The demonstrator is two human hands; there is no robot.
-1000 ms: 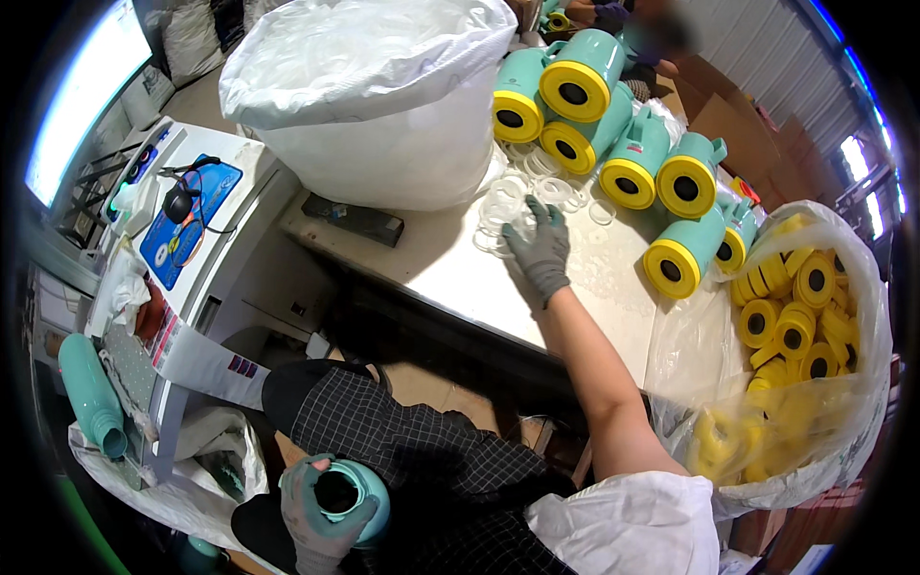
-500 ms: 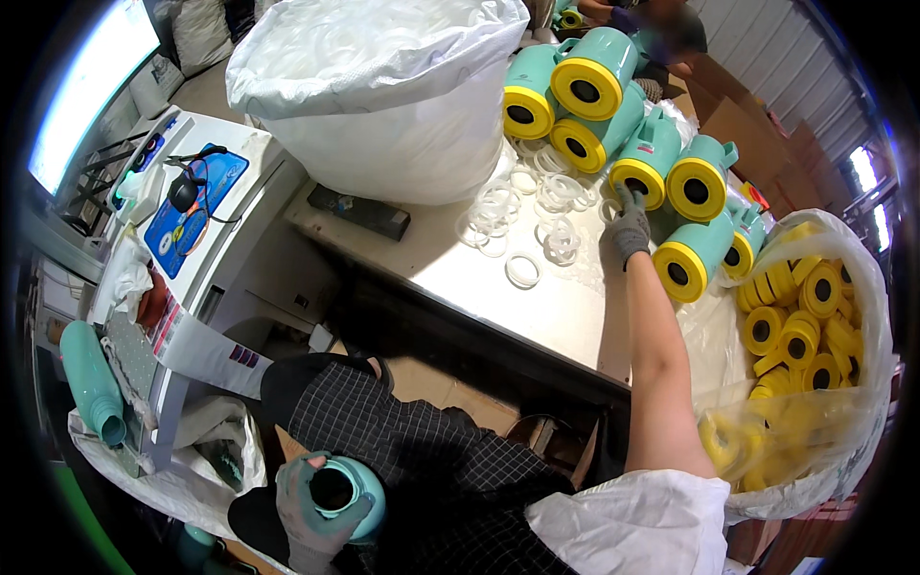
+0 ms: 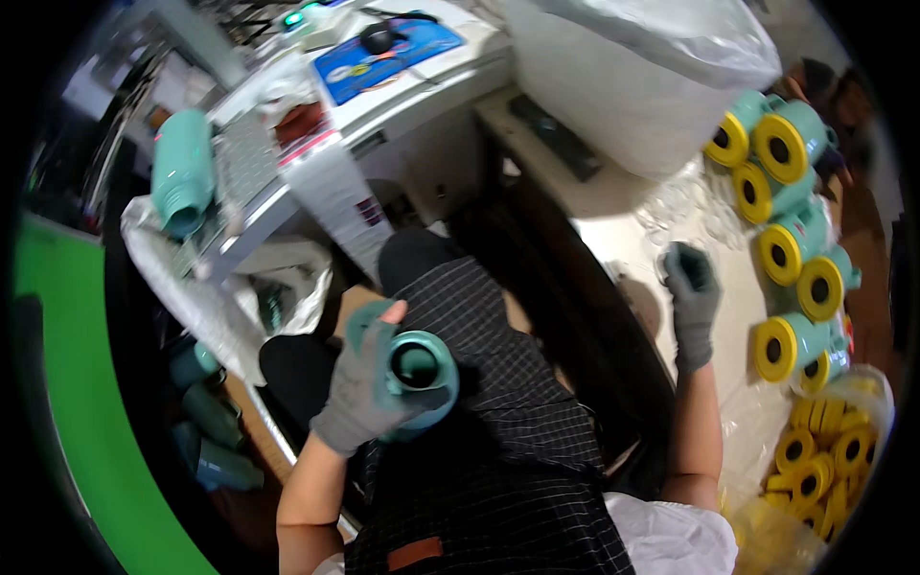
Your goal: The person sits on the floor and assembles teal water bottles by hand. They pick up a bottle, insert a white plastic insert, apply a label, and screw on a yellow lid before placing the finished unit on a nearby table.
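**Seated worker holding a teal cup over the lap, other hand at the counter**

The left hand [image 3: 369,388], wearing a grey glove, is grasping a teal cup [image 3: 417,369] with its open mouth facing upward — the grip is clenched around the cup's body, with the thumb raised beside the rim. The cup is sitting above the person's lap, over a dark checked apron [image 3: 498,450], well apart from the counter [image 3: 613,230].

The right hand [image 3: 692,292], also gloved in grey, is reaching over the pale counter; its fingers are curling around a small clear piece [image 3: 671,261], though how firmly they are closing on it cannot be told. More clear pieces [image 3: 676,206] are lying just beyond the hand.

Along the counter's right side, teal cups with yellow lids [image 3: 791,259] are lying on their sides in a row. A clear bag of yellow lids [image 3: 815,460] is hanging below them. A large white bag [image 3: 642,77] is standing at the counter's far end. At left, another teal cup [image 3: 182,172] is resting on a wire shelf — beside a machine with a blue panel [image 3: 388,48].
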